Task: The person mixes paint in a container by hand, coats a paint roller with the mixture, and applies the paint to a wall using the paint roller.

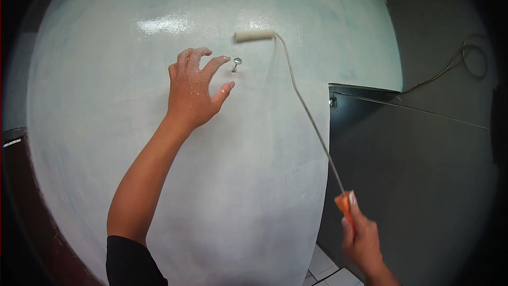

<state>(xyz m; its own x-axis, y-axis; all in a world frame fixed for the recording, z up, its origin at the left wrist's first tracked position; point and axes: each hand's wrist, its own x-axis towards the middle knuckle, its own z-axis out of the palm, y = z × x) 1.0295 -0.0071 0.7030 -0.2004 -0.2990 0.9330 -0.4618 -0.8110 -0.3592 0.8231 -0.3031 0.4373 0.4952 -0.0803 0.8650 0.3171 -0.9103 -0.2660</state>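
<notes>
A pale wall [254, 153] with a wet sheen near its top fills most of the view. My left hand [198, 87] is raised before it, fingers apart and holding nothing, with white specks on the skin. Just right of its fingertips, a small shiny metal knob [237, 61] sticks out of the wall. My right hand [362, 233], at the lower right, is wrapped round the orange handle [346, 206] of a paint roller. From there its long bent rod runs up to the white roller head [254, 36], which lies level at the wall, above and right of the knob.
Right of the wall's edge is a dark grey surface [413, 180]. A looped cable [450, 68] hangs at the upper right, and a thin cord [413, 108] crosses below it. Pale floor tiles [323, 265] show at the bottom. A dark red strip [32, 206] borders the left.
</notes>
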